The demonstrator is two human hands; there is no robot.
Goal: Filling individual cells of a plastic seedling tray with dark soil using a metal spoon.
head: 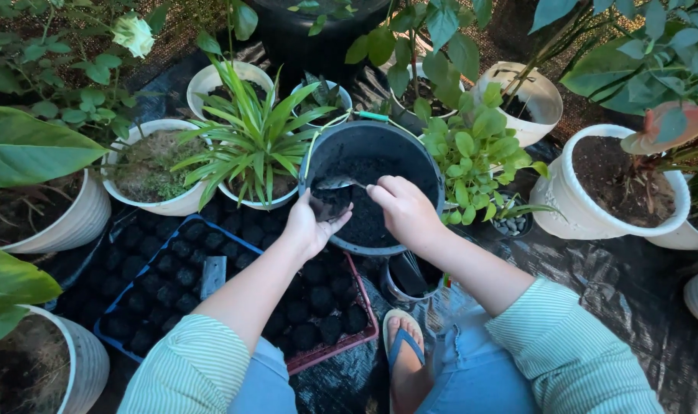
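Observation:
A black bucket (410, 153) holding dark soil sits in front of me between potted plants. My right hand (401, 208) grips the handle of a metal trowel (337, 182) whose blade lies over the soil. My left hand (312, 224) holds a small black pot (332, 203) at the bucket's near rim, just below the trowel blade. The pot is partly hidden by my fingers.
A blue seedling tray (172, 230) and a reddish tray (364, 307) with several soil-filled cells lie at lower left. White pots with plants (587, 215) ring the bucket. A small dark pot (406, 280) stands by my sandalled foot (404, 345). Black sheeting covers the ground.

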